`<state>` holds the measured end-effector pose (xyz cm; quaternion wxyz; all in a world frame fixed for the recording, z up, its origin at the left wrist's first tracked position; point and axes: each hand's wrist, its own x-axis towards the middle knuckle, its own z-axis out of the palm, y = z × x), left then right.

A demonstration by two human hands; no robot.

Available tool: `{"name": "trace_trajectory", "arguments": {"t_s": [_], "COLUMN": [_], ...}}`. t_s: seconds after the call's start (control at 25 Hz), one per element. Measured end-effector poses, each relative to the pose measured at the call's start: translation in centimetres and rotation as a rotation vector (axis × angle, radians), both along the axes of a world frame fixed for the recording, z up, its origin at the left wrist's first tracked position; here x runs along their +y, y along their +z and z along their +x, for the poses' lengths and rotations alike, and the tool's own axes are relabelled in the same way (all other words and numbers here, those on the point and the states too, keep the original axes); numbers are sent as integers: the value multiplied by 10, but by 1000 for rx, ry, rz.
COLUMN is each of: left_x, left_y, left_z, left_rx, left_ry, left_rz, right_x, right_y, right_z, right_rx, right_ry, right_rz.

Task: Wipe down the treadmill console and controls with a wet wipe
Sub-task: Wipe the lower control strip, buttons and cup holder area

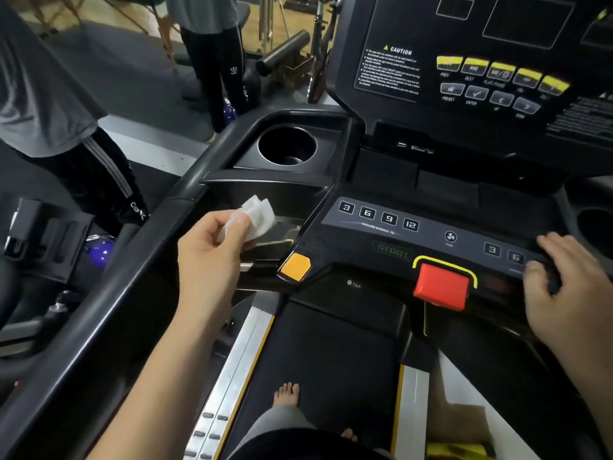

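- Wipe first: the wet wipe (258,215) is white and folded into a small pad with layered edges. It sits well left of the red stop button (442,287), over the left side of the console (331,247).
- Its long axis slants up and away from the fingers, with the free end toward the cup holder (287,146).
- The left hand (212,250) pinches it between thumb and fingertips.
- The right hand (564,290) rests just right of the red stop button, fingers loosely spread on the panel, holding nothing.

The wet wipe (262,215), left of centre, looks like thin white cloth. The console (431,227) is black plastic, slightly glossy; the red button (442,288) is shiny plastic. At the bottom, the side rail (232,370) is brushed metal, the belt (328,360) matt.
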<state>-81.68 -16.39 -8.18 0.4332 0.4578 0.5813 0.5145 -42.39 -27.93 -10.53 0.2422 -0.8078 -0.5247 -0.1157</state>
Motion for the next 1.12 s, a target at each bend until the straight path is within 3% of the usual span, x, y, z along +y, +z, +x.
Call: {"name": "trace_trajectory", "arguments": {"t_s": [0.28,0.44,0.6,0.68,0.84,1.0,1.12], "left_x": [8,-2,-9,-12,-14,-30,-48], "left_y": [-2,-7,-11,-12,-3,-11,-27], "left_z": [-11,1,12,16,30,44,31], "left_rx": [-4,383,818,934,779,918,882], "left_ry": [-3,-284,-364,-402,-393,-550,-563], "left_rz": [27,-24,295,323,295,497,575], "right_x": [3,5,6,7,8,8,7], "right_y": [-21,-35,-44,-45,-47,-44,-36], "right_z": [18,35,47,49,51,51,39], "right_rx": [5,11,12,25,31,29,41], "right_ry": [-23,-31,-58,-44,-44,-15,-6], "right_rz": [17,9,-17,-4,-11,9,38]}}
